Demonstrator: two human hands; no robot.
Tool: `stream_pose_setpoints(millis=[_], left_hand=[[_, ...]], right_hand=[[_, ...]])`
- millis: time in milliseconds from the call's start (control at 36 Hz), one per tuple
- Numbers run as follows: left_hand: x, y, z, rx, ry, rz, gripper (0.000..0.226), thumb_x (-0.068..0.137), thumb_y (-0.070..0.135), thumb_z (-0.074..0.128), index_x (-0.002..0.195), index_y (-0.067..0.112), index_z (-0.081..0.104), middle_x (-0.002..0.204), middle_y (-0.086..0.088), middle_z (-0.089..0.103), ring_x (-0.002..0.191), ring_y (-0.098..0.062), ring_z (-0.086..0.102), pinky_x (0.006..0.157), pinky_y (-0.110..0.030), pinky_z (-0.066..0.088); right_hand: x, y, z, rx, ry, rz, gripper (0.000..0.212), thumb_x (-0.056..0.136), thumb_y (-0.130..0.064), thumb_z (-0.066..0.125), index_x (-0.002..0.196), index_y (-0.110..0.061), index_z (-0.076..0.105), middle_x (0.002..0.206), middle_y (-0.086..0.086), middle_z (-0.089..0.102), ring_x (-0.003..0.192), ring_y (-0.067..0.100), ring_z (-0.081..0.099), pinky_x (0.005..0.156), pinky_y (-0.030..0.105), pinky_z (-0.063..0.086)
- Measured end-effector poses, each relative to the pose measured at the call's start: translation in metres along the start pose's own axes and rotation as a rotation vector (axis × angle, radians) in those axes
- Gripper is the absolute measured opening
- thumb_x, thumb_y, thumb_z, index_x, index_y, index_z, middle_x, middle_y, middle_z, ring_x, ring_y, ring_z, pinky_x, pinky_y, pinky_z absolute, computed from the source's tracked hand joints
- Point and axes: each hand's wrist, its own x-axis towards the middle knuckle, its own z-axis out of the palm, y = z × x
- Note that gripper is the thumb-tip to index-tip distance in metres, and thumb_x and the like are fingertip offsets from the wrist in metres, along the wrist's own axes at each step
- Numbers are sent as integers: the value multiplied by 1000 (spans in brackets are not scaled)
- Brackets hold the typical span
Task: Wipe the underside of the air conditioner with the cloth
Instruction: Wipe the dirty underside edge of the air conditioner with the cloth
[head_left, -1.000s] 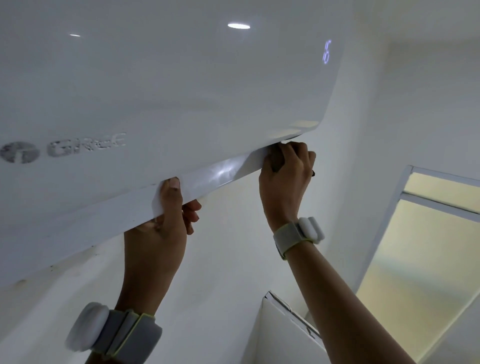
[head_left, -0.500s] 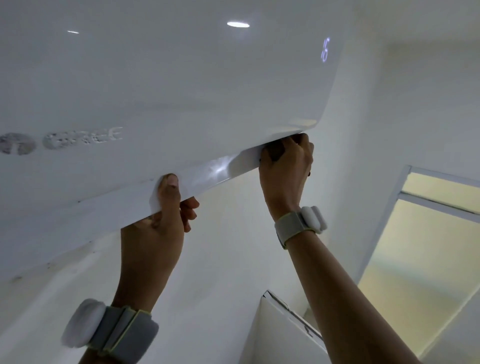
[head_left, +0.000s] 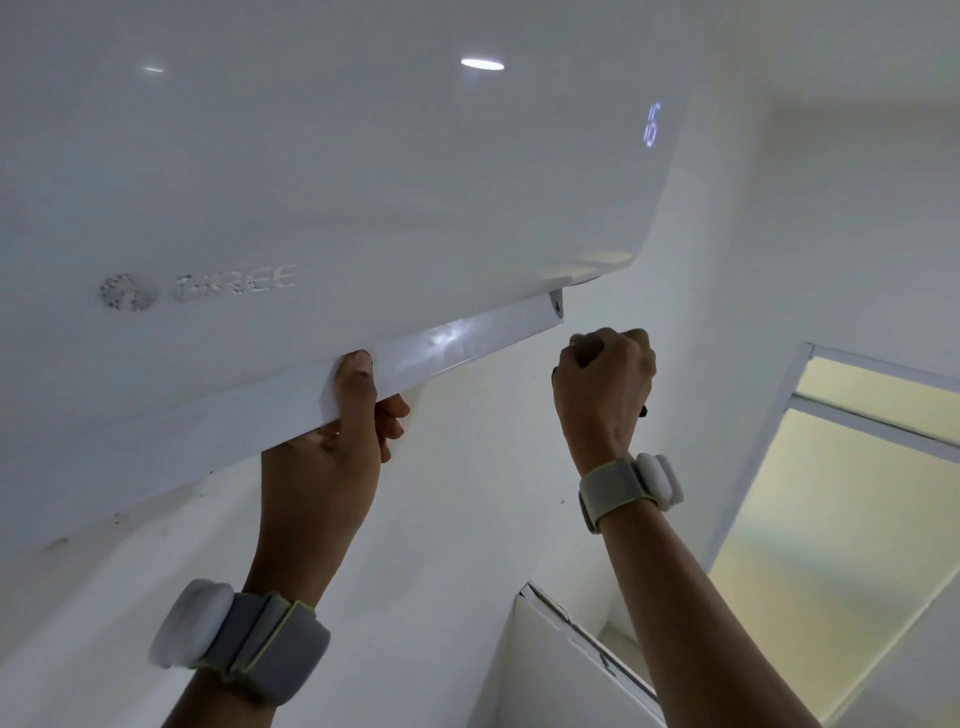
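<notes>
Seen from below, looking steeply up: white wall-mounted air conditioner (head_left: 322, 197) filling the upper left and centre of the frame, glossy front panel with a faint grey logo at left and a small lit display near its upper right corner. Long white louvre flap (head_left: 457, 340) running along the lower edge, slanting up toward the right.

Left hand (head_left: 332, 441) at lower centre, thumb pressed flat on the front of the flap, fingers curled behind and under it, pinching the flap's edge. Grey wrist strap with a white pod (head_left: 234, 631) lower down on that arm.

Right hand (head_left: 605, 384) at centre right, clenched into a fist, just below and to the right of the flap's end, not touching the unit. Something dark peeping from the fist at top and bottom, likely the cloth (head_left: 587, 356), but too little showing to be sure. Similar strap on that wrist.

Frosted window (head_left: 841, 493) at lower right; white cabinet top (head_left: 550, 654) at bottom centre.

Progress, as a judgement: hard to gauge. Grey specks and smudges on the underside (head_left: 104, 519) at lower left, so probably wiping left to do there. No cloth contact with the unit at present; underside surface near the right end mostly hidden from this angle.
</notes>
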Motion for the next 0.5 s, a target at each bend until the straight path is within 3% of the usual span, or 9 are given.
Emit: stream_pose_setpoints(millis=[83, 167, 250, 361, 444, 500], left_hand=[[0, 0, 0, 8, -2, 22, 37, 107, 36, 55, 88, 8, 71, 71, -1, 74, 60, -13, 69, 54, -26, 55], [-2, 0, 1, 13, -5, 28, 39, 107, 35, 54, 92, 4, 71, 73, -6, 74, 59, -11, 68, 53, -24, 55], [-3, 2, 1, 9, 1, 34, 39, 108, 34, 53, 93, 3, 70, 74, -4, 74, 59, -12, 68, 52, -23, 55], [-2, 1, 2, 9, 10, 36, 37, 108, 33, 54, 93, 3, 70, 72, -2, 73, 58, -12, 67, 53, -24, 55], [-2, 0, 3, 8, 22, 48, 37, 108, 32, 54, 93, 2, 70, 73, -5, 74, 58, -12, 68, 54, -25, 55], [-2, -1, 3, 13, 26, 49, 39, 108, 33, 54, 92, 1, 70, 73, -4, 74, 58, -12, 68, 55, -23, 55]], right_hand=[[2, -12, -5, 110, -15, -83, 15, 100, -7, 68, 87, -5, 74, 102, 0, 56, 99, 22, 54, 80, 30, 47], [10, -22, -2, 141, -81, -143, 18, 93, -7, 66, 76, -6, 72, 97, 4, 62, 97, 22, 54, 72, 19, 43], [18, -27, 4, 160, -125, -76, 22, 85, -11, 59, 66, -4, 67, 84, 12, 65, 88, 20, 53, 63, 25, 41], [24, -32, 4, 210, -121, -11, 23, 72, -20, 50, 57, -8, 63, 73, 17, 68, 81, 17, 52, 59, 19, 39], [28, -39, 3, 201, -108, 48, 26, 70, -23, 47, 59, -6, 63, 74, 19, 70, 73, 19, 58, 60, 28, 49], [29, -45, 1, 198, -108, 96, 26, 69, -22, 48, 62, -2, 63, 71, 18, 70, 67, 31, 65, 62, 40, 60]])
